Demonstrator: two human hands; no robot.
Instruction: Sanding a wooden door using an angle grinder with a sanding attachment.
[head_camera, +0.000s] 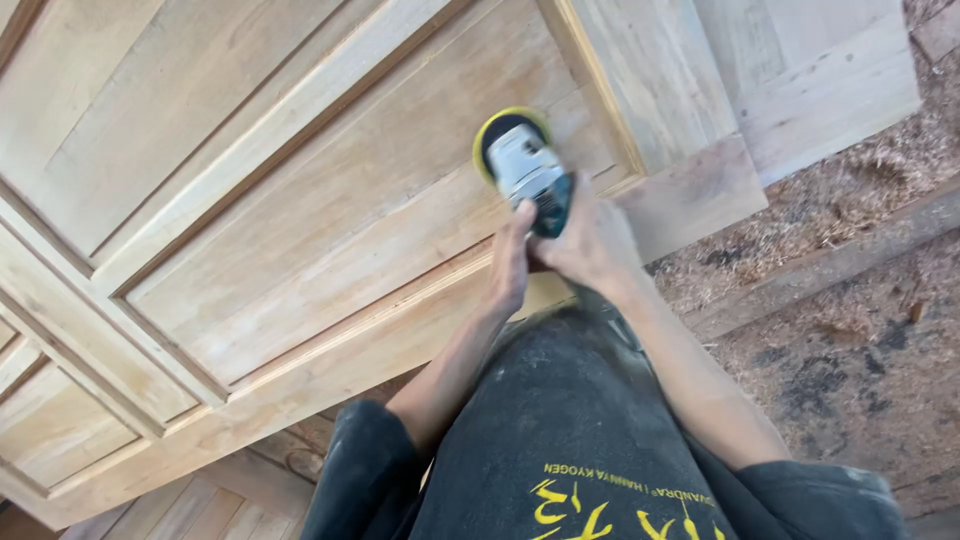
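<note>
One panelled wooden door (300, 200), pale and unfinished, lies flat and fills most of the view. One more timber piece (820, 80) lies at upper right. One stretch of ground (850, 330), littered with sawdust and shavings, runs along the right. One dark shirt with yellow print (560, 440) sits at bottom centre. One electric sander (525, 165), grey and teal with a yellow-rimmed disc, rests on the door's recessed panel near its right rail. Right hand (590, 240) is wrapped around the sander's rear; left hand (510, 265) is closed on it from beside.
</note>
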